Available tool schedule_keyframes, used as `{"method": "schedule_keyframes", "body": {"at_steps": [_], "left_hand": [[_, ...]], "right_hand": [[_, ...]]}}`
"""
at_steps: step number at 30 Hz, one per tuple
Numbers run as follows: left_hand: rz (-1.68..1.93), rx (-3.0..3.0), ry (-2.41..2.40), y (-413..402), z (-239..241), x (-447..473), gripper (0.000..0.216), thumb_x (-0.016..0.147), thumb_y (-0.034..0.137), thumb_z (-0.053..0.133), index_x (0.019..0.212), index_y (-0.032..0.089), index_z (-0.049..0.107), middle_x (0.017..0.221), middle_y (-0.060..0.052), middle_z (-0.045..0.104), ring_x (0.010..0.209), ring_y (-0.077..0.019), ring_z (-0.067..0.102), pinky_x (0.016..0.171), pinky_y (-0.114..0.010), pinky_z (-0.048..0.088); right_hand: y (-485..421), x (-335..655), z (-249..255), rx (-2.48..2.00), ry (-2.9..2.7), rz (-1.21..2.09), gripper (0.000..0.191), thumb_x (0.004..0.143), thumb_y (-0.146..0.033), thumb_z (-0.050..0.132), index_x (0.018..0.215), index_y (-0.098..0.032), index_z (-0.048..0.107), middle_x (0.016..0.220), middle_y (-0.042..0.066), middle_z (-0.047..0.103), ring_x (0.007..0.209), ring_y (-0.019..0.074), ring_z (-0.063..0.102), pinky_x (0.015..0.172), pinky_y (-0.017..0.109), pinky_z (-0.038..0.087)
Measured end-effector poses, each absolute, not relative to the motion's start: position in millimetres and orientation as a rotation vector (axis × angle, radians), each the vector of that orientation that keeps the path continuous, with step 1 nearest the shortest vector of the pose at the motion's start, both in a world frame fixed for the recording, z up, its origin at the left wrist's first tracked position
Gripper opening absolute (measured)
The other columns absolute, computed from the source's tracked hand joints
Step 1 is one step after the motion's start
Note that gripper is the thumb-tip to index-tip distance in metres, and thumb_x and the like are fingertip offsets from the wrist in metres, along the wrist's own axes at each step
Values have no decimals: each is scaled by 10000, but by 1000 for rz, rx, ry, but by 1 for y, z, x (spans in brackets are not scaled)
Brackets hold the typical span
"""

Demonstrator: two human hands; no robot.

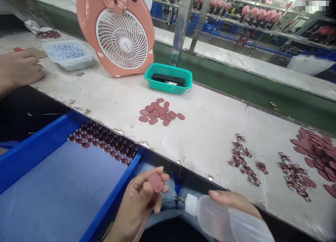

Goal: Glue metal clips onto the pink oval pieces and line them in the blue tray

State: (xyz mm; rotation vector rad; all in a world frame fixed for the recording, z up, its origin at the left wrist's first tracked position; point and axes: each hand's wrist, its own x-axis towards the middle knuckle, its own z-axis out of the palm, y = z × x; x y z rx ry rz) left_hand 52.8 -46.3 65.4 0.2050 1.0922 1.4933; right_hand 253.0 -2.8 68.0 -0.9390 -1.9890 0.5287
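Between thumb and fingers, my left hand (141, 196) pinches a small reddish-brown oval piece (155, 182) with tiny holes near one end. My right hand (236, 201) is wrapped round a translucent squeeze bottle (223, 217) with a white cap and a thin metal tip. The tip points left at the oval piece, a short gap apart from it. Both hands are over my lap, in front of the table edge. Ahead of them on the white table (204, 137) lies a loose pile of similar oval pieces (159, 111).
At left, a blue tray (112, 203) holds rows of dark red pieces (105, 140). A pink fan (123, 42), a green basket (168, 79) and a plastic tub (68, 55) stand behind. More small parts (241, 158) and ovals (317, 149) lie right. Another person's hand (21, 69) rests far left.
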Motion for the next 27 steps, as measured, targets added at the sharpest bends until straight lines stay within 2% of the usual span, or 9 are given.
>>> {"method": "schedule_keyframes", "body": {"at_steps": [3,7,10,14,23,27], "left_hand": [[1498,231,1111,-46,66,53,472,584,612,853,913,274,832,829,-96,774,579,-147,595,417,-208,427],[1530,177,1156,-44,78,57,468,541,589,882,856,247,836,783,-89,764,598,-163,610,406,-204,426],[1544,121,1205,-44,86,61,476,523,582,893,840,231,834,762,-75,760,606,-144,607,426,-181,424],[1539,117,1216,-44,89,63,485,515,590,892,836,231,835,744,-69,760,575,-115,565,428,-166,413],[1520,133,1218,-46,88,62,462,527,598,885,830,252,837,733,-63,742,555,-100,518,425,-165,414],[1523,136,1218,-46,88,61,472,524,610,879,828,252,837,718,-55,734,548,-95,504,422,-163,410]], "right_hand": [[-6,239,80,-979,-1835,545,437,942,-611,514,1095,-237,680,743,70,690,532,208,635,457,319,524],[-7,221,97,-1065,-1650,577,484,887,-676,569,933,-218,717,728,53,674,523,164,595,437,291,442],[-10,213,100,-1105,-1589,610,517,836,-722,604,916,-222,709,740,36,671,525,151,577,440,288,410],[-12,211,96,-1114,-1571,645,503,835,-721,609,922,-235,705,768,24,688,525,138,569,446,281,405],[-8,216,95,-1066,-1598,694,432,836,-683,643,930,-268,720,755,-16,724,514,121,609,483,262,450],[-9,219,98,-1099,-1592,673,464,832,-704,630,924,-259,723,749,12,710,538,150,625,497,281,473]]}}
